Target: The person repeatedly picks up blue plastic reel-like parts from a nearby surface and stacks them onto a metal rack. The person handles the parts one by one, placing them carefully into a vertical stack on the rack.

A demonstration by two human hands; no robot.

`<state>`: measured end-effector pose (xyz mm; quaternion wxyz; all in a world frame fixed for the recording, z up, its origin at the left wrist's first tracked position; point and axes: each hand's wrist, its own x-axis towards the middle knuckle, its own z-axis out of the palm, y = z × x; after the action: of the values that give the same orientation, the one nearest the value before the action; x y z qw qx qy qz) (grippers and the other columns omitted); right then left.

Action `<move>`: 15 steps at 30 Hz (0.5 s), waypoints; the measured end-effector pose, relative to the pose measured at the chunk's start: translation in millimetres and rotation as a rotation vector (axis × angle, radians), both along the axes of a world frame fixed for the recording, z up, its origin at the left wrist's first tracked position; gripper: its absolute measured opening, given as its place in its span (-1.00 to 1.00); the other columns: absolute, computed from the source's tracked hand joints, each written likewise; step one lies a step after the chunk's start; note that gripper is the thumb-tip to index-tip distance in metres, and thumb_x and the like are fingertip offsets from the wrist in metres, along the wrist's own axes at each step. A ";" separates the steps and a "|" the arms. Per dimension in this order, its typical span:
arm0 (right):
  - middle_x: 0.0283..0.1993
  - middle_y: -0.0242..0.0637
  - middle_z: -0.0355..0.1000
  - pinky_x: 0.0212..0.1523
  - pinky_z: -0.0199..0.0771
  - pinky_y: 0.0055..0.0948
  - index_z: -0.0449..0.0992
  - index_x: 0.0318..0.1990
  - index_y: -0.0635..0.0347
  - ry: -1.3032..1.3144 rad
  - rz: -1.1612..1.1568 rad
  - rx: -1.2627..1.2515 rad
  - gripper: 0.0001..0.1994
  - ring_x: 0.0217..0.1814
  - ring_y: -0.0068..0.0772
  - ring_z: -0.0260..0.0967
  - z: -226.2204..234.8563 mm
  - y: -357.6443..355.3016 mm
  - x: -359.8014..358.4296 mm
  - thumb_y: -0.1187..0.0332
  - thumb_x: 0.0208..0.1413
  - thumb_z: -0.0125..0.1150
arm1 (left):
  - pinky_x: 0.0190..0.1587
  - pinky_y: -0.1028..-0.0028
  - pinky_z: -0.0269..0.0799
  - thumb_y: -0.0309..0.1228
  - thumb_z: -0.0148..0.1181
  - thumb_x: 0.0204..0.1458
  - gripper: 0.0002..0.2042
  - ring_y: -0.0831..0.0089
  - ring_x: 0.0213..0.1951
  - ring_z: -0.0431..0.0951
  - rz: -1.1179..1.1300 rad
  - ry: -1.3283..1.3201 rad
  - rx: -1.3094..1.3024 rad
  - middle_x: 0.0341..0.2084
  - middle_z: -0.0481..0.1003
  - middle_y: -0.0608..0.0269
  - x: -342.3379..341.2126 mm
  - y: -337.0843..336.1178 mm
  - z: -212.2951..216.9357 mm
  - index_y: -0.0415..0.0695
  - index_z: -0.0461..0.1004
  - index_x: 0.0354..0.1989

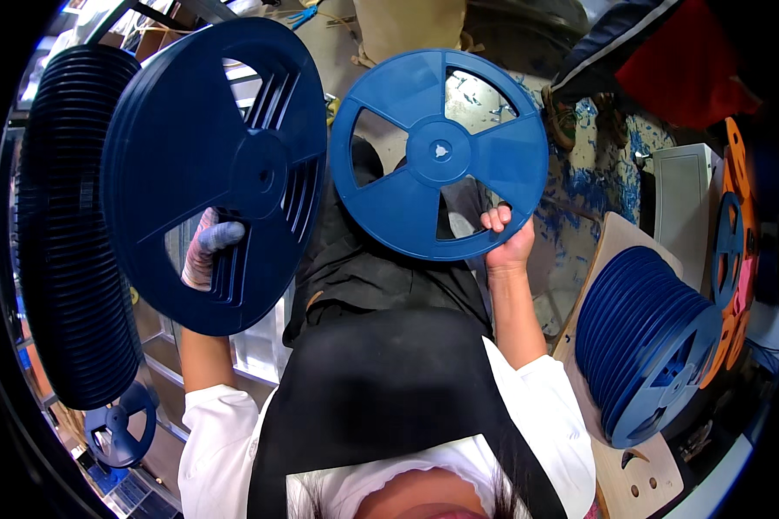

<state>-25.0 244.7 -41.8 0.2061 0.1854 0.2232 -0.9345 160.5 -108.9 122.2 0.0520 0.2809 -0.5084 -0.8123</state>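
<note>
My left hand [206,251], with a greyish covering on its fingers, reaches through a window of several dark blue plastic reels [177,151] held together face to face. Its fingers hook round the spokes, and the stack stands tilted at my left. My right hand [509,242] is bare and grips the lower right rim of a single blue reel [440,151]. Its fingertips curl over the rim through a window, while the thumb is hidden behind. This reel faces me above my knees, close beside the stack. Its round hub has a small pale centre hole.
A long row of dark reels [78,225] stands at far left, above another blue reel [121,428]. At right, blue reels [645,346] sit on a wooden board [640,471], near orange reels [734,164] and a grey box [682,199]. Another person's leg [610,48] is at upper right.
</note>
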 end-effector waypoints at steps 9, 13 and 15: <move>-0.55 -0.41 0.17 -0.44 0.18 -0.46 0.35 -0.35 0.10 -0.064 -0.153 0.115 -0.74 -0.57 -0.50 0.06 -17.8 31.8 -1.8 0.17 0.25 -0.19 | 0.25 0.25 0.21 -0.06 0.27 -0.11 -0.30 0.22 0.07 0.37 0.008 0.364 0.543 -0.06 0.34 0.11 -29.5 69.0 -25.6 -0.20 0.18 0.16; -0.53 -0.43 0.16 -0.42 0.23 -0.46 0.31 -0.40 0.09 -0.124 -0.134 0.101 -0.73 -0.54 -0.51 0.10 -44.1 40.2 5.1 0.15 0.25 -0.13 | 0.26 0.20 0.19 -0.01 0.25 -0.09 -0.33 0.18 0.08 0.36 -0.023 0.546 0.878 -0.14 0.35 0.11 -44.4 88.7 -55.4 -0.21 0.21 0.10; -0.53 -0.43 0.18 -0.42 0.25 -0.45 0.29 -0.43 0.10 -0.204 -0.160 0.129 -0.74 -0.54 -0.51 0.12 -40.8 32.1 12.5 0.17 0.23 -0.10 | 0.24 0.20 0.23 -0.01 0.20 -0.05 -0.37 0.17 0.08 0.35 0.001 0.541 0.912 -0.17 0.34 0.11 -45.2 90.9 -59.1 -0.22 0.22 0.06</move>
<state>-12.5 276.8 -82.6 0.1401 0.3096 0.2452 -0.9080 115.3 -18.0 63.1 0.0544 0.0556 -0.0717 -0.9944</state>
